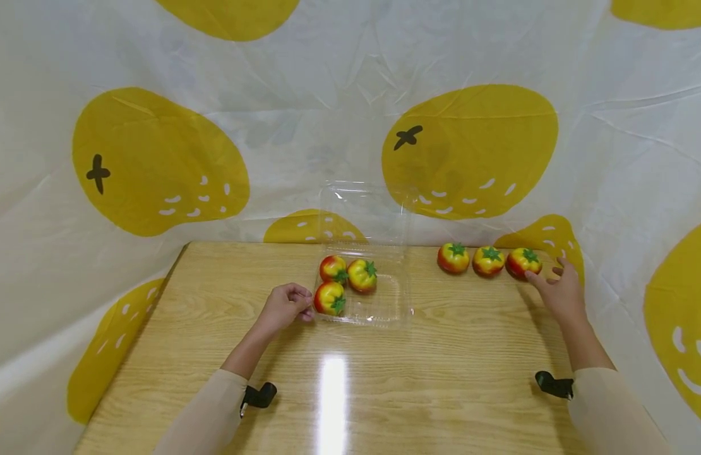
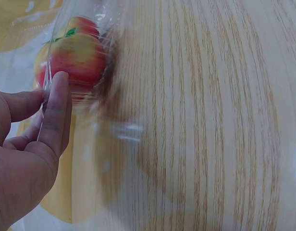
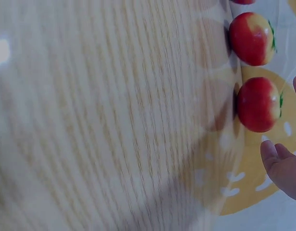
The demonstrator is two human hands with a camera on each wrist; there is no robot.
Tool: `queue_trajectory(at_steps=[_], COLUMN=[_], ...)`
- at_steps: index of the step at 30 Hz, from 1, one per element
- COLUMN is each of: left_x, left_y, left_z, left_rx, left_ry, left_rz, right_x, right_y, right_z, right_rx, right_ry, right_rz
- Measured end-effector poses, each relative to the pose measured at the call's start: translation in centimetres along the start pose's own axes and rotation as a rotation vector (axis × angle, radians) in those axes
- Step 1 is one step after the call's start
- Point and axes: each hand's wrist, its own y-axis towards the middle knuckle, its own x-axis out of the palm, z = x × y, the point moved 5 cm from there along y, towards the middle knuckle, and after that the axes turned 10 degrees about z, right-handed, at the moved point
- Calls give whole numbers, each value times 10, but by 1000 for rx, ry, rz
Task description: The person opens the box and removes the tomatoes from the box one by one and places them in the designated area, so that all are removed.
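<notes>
A clear plastic clamshell container (image 1: 391, 297) lies on the table with its lid (image 1: 362, 212) raised at the back. Three red-and-yellow toy tomatoes with green tops, one of them the front tomato (image 1: 329, 299), sit in its left half. My left hand (image 1: 285, 302) pinches the container's left wall between thumb and fingers, beside the front tomato (image 2: 78, 60). At the far right, my right hand (image 1: 562, 294) reaches with parted fingers around the rightmost tomato (image 1: 523, 263) of a row. The right wrist view has a gap between this hand (image 3: 285, 171) and that tomato (image 3: 258, 104).
Two more tomatoes, the middle one (image 1: 489, 261) and the left one (image 1: 453, 258), complete the row along the back edge of the wooden table (image 1: 214, 303). A white curtain (image 1: 305, 145) with yellow fruit prints hangs behind and at both sides.
</notes>
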Motion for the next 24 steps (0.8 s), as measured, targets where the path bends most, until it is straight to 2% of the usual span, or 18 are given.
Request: queue_trajectory(at_steps=[5, 10, 18, 24], left_x=[1, 1, 0, 0], left_y=[1, 2, 1, 2], left_z=[1, 0, 0, -1], left_rx=[-9, -13, -10, -6], left_ry=[-9, -7, -15, -23], left_rz=[2, 8, 4, -6], right_x=[-5, -8, -1, 15], right_y=[-10, -18, -35, -50], right_z=[-6, -21, -62, -93], right_rx=[-19, -94, -247, -325], right_ry=[-9, -12, 28, 42], right_rz=[-3, 17, 35, -12])
